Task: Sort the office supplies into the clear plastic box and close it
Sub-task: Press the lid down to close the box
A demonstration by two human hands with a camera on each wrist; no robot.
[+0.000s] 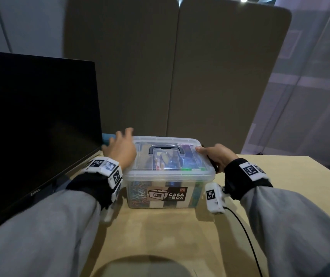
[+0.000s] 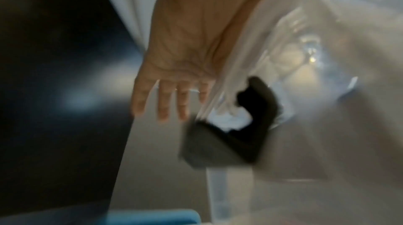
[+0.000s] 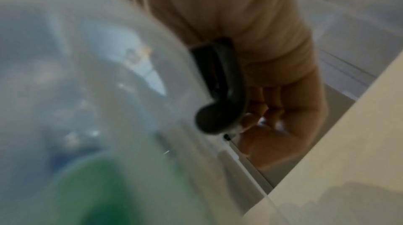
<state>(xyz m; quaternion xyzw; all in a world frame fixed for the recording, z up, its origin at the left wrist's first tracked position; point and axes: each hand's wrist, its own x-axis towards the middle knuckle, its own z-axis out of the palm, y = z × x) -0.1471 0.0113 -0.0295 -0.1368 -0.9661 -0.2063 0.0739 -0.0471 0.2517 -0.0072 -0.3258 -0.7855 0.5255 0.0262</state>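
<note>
The clear plastic box [image 1: 166, 196] stands on the wooden table with its lid [image 1: 192, 172] on and a grey handle [image 1: 166, 149] lying flat on top. Paper clips and other coloured supplies show through its walls. My left hand [image 1: 120, 144] hovers at the box's left end, fingers [image 2: 162, 104] straight and spread, holding nothing; the black left latch [image 2: 240, 134] hangs just beside it, blurred. My right hand [image 1: 218, 156] is at the right end, thumb on the lid's edge, fingers [image 3: 261, 113] curled round the black right latch [image 3: 220, 87].
A dark Dell monitor [image 1: 30, 126] stands close on the left, next to my left hand. Something blue [image 1: 106, 136] lies behind the box. Grey partition panels [image 1: 180, 66] rise at the back. A black cable [image 1: 244, 232] trails from my right wrist over the table [image 1: 170, 236].
</note>
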